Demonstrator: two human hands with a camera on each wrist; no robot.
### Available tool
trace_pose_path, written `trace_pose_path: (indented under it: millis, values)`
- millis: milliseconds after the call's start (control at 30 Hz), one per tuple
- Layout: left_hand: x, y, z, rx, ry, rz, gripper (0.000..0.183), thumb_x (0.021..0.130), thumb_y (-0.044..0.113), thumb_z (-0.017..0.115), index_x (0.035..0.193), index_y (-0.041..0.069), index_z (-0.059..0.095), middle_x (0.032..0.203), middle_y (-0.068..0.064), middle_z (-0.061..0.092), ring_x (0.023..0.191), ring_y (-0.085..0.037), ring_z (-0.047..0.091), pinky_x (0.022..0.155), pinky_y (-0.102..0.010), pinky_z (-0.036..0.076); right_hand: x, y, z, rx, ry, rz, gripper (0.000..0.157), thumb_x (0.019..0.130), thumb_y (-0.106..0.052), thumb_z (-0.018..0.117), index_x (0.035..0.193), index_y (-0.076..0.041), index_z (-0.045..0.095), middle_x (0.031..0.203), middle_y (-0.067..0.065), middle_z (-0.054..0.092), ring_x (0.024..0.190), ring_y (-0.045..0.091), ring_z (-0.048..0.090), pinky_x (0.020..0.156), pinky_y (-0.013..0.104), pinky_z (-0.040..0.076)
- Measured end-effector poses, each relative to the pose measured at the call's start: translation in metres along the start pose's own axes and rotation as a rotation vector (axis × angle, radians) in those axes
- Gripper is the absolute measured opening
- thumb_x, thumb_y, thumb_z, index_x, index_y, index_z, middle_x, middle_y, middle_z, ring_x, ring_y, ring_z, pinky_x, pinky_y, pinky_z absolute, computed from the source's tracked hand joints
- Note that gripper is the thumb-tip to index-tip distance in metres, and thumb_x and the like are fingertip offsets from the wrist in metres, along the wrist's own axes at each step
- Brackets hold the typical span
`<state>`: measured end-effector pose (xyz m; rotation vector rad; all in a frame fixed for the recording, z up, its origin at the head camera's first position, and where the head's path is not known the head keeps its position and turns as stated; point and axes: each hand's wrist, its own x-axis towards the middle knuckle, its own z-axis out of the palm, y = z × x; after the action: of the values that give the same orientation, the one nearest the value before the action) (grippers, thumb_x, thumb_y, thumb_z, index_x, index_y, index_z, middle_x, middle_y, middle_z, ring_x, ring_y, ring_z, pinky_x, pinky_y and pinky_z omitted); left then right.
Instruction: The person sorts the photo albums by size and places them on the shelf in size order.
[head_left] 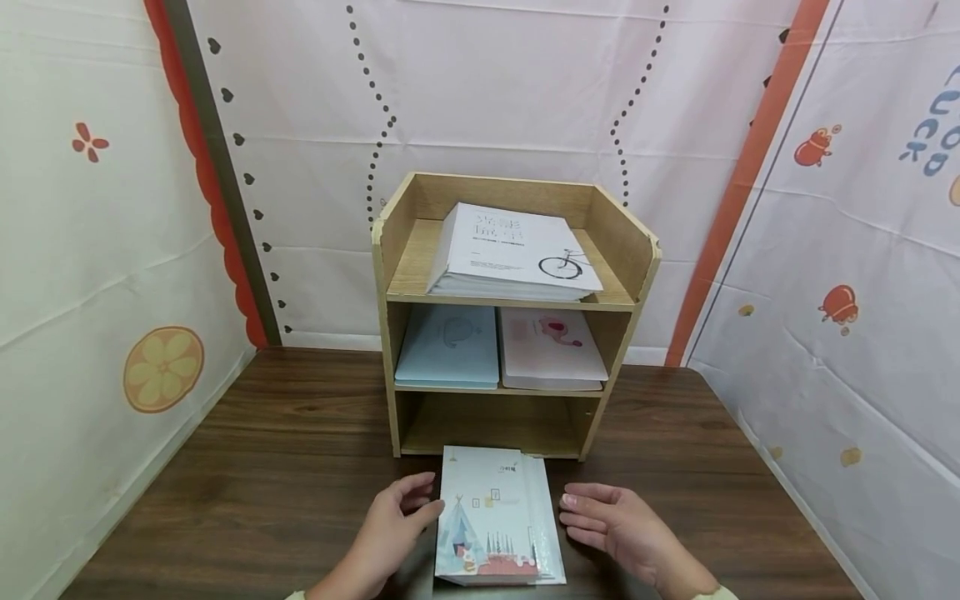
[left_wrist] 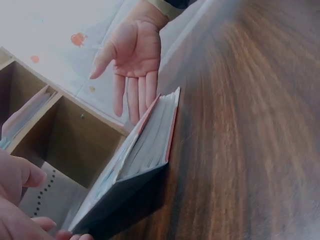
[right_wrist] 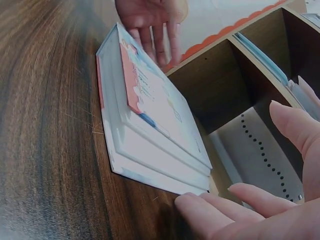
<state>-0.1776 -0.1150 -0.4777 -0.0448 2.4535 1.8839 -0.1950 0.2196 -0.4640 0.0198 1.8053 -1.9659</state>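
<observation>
A thick white hardcover book (head_left: 483,533) with a tent drawing on its cover lies flat on the table, just in front of the small wooden shelf (head_left: 510,196). Its right side spreads into offset layers, one shiny like plastic. At the book's left edge is my left hand (head_left: 386,529), fingers loosely bent and thumb tip right at the cover. My right hand (head_left: 630,533) stands a little off the right edge, palm turned inward and fingers fairly straight. In the left wrist view, the book's pages (left_wrist: 150,142) show between red-edged covers.
On the shelf's top lies a stack of white books (head_left: 517,250) with a bicycle drawing. The middle level holds blue folders (head_left: 450,346) and pink folders (head_left: 551,346) side by side. Printed cloth (head_left: 495,92) hangs behind the dark wooden table (head_left: 300,433) and at both sides.
</observation>
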Motion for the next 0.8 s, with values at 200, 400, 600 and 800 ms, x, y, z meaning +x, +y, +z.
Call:
trace_pose_path:
  millis: [200, 400, 600, 800]
  values:
    - [-0.003, -0.001, -0.002, -0.131, -0.1, -0.075, 0.056, 0.098, 0.013, 0.066, 0.138, -0.021, 0.047, 0.119, -0.022, 0.065, 0.104, -0.02, 0.067, 0.086, -0.039, 0.063, -0.003, 0.0, -0.004, 0.022, -0.045, 0.052, 0.076, 0.1, -0.026, 0.069, 0.148, 0.02, 0.031, 0.132, 0.016, 0.067, 0.121, 0.025, 0.066, 0.104, 0.042, 0.056]
    - [-0.004, -0.003, -0.001, -0.217, -0.217, -0.129, 0.062, 0.101, 0.012, 0.061, 0.14, -0.029, 0.035, 0.128, -0.038, 0.06, 0.115, -0.03, 0.067, 0.092, -0.04, 0.062, -0.006, -0.001, -0.006, 0.064, -0.073, 0.089, 0.075, 0.101, -0.028, 0.067, 0.146, 0.02, 0.033, 0.135, 0.026, 0.064, 0.121, 0.026, 0.067, 0.104, 0.044, 0.056]
    - [-0.004, -0.009, 0.001, -0.261, -0.256, -0.148, 0.061, 0.101, 0.01, 0.059, 0.139, -0.03, 0.033, 0.122, -0.033, 0.066, 0.108, -0.025, 0.069, 0.09, -0.039, 0.062, -0.005, -0.002, -0.005, 0.075, -0.101, 0.098, 0.076, 0.101, -0.028, 0.066, 0.147, 0.02, 0.03, 0.136, 0.029, 0.062, 0.122, 0.027, 0.067, 0.105, 0.044, 0.056]
    - [-0.006, -0.01, 0.002, -0.328, -0.302, -0.158, 0.062, 0.102, 0.011, 0.056, 0.141, -0.03, 0.03, 0.117, -0.024, 0.071, 0.104, -0.023, 0.071, 0.088, -0.038, 0.063, -0.005, -0.003, -0.006, 0.093, -0.117, 0.092, 0.062, 0.101, -0.027, 0.066, 0.142, 0.014, 0.043, 0.133, 0.027, 0.065, 0.12, 0.028, 0.068, 0.105, 0.045, 0.055]
